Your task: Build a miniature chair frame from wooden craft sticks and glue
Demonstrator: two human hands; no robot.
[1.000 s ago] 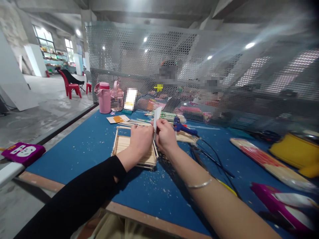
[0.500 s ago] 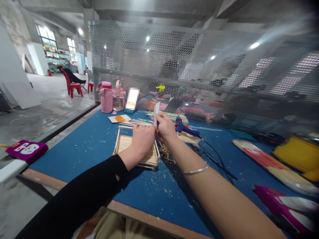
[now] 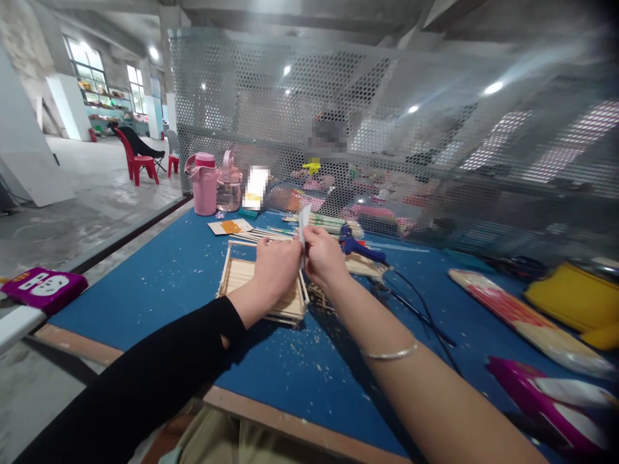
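Note:
My right hand is closed in a pinch on a thin white strip that stands up from between the fingers. My left hand is closed right against it, its fingertips meeting the strip's lower part; what they grip is hidden. Beneath the left hand sits a shallow tray-like frame built of wooden sticks, with a flat slatted base and raised stick edges. Small pieces of joined sticks lie partly hidden below my right hand. Just right of that hand is a blue glue gun with a black cable.
Loose sticks and a card lie behind the frame. A pink flask and clear jug stand at the back left. Right are a packed stick bundle and yellow object. A perforated metal screen closes the back; a person sits beyond.
My right hand and the white strip have lowered slightly, and the right forearm has shifted a little to the right. The left hand stays by the strip. The view has tilted a little.

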